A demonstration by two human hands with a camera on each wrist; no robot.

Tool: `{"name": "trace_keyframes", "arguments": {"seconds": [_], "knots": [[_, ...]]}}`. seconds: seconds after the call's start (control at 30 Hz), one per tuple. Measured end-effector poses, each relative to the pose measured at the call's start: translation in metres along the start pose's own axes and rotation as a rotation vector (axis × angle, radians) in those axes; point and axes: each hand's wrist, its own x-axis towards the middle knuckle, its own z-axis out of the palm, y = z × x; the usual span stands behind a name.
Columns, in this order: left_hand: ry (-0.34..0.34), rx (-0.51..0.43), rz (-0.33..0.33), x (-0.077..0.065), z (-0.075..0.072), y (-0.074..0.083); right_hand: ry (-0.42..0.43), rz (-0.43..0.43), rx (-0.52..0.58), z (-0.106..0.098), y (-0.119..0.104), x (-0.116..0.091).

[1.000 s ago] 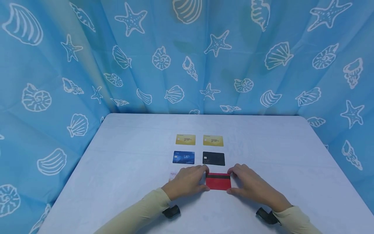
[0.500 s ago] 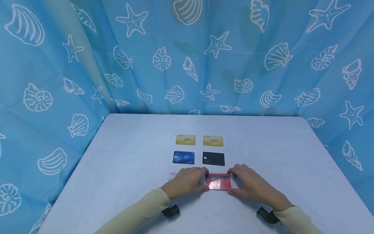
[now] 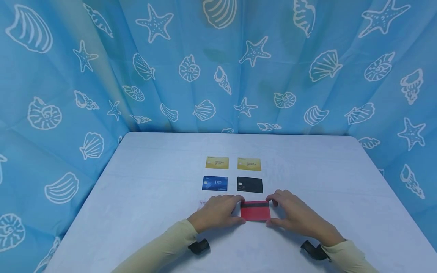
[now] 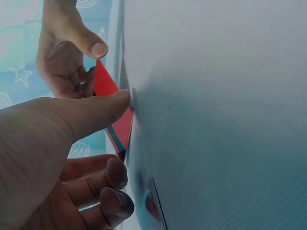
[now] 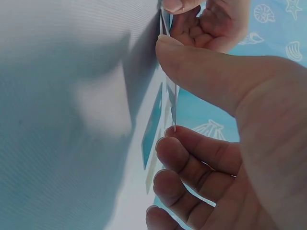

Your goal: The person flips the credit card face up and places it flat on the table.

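Observation:
A red card (image 3: 255, 214) with a dark stripe along its far edge is held between both hands, near the front of the white table. My left hand (image 3: 218, 213) pinches its left end, thumb at the near corner and index finger at the far one. The opposite end is gripped the same way by my right hand (image 3: 295, 217). In the right wrist view the card (image 5: 172, 98) appears nearly edge-on, its shadow falling on the cloth beneath. A pale card with pink lettering (image 3: 203, 204) lies behind the left hand, mostly hidden by it.
Beyond the hands lie a blue VIP card (image 3: 214, 183) and a black VIP card (image 3: 250, 185). Two gold cards, one left (image 3: 217, 162) and one right (image 3: 249, 164), form the row behind. A blue shell-patterned curtain (image 3: 218, 68) hangs past the table's far edge.
The red card has tilted slightly: a bright glare covered it half a second ago and is gone now. Both hands keep their hold, the right one shifted a touch upward.

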Motion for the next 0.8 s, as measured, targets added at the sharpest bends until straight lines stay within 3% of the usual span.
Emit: {"name": "trace_keyframes", "arguments": {"seconds": [0.8], "knots": [[0.061, -0.043, 0.051, 0.003, -0.008, 0.013, 0.053, -0.043, 0.013, -0.014, -0.007, -0.007]]}}
